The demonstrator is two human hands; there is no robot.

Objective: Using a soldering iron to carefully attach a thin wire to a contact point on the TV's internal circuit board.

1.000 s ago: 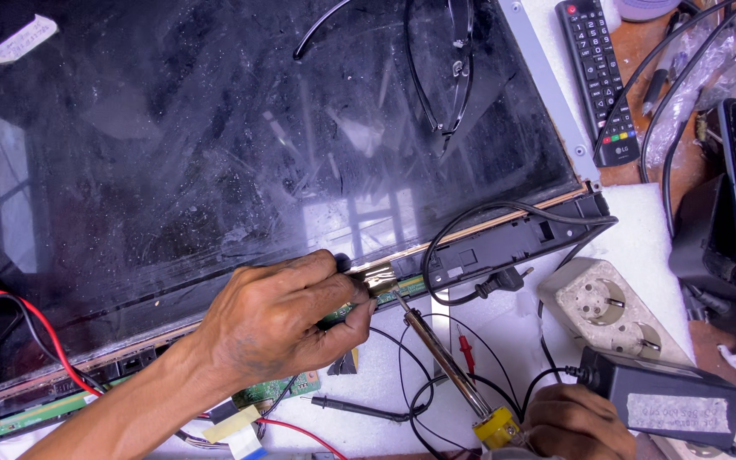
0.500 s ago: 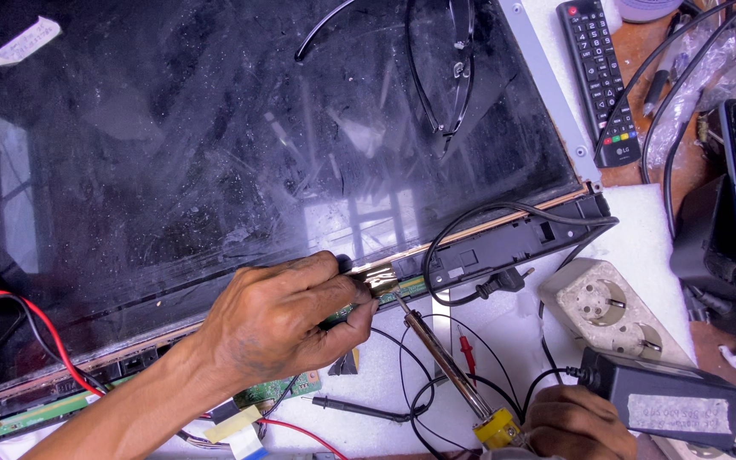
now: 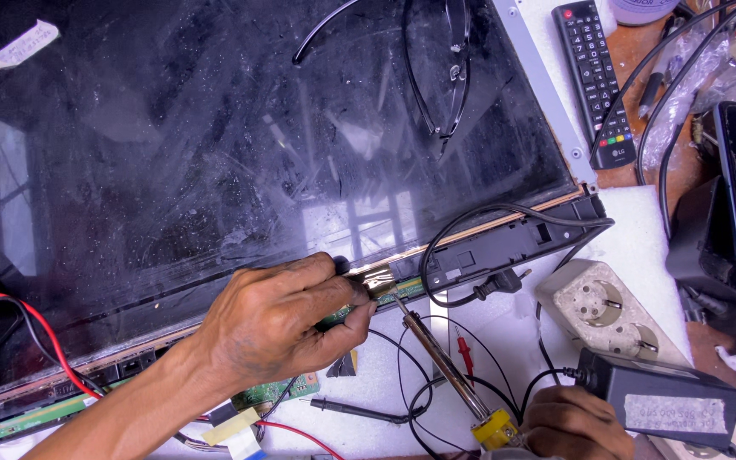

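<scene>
I see the thin shiny gold ribbon strip [image 3: 378,278] at the bottom edge of the big black dusty screen panel [image 3: 240,153], pinched tight in my left hand [image 3: 287,319] fingertips. My right hand [image 3: 574,423] is closed around the yellow-handled soldering iron [image 3: 445,366]; its tip touches just under the strip. I think the fixing is not finished. Black wires crowd the space under my fingers.

The screen panel [image 3: 240,153] is glossy black glass, dusty and smeared, throwing back window light. Along its lower edge runs a thin coppery foil strip [image 3: 487,223] over matt black plastic. The soldering iron [image 3: 440,362] has a dull metal shaft and a yellow plastic collar. The power adapter [image 3: 662,400] is matt black plastic; the socket strip [image 3: 602,311] is grimy off-white plastic.
</scene>
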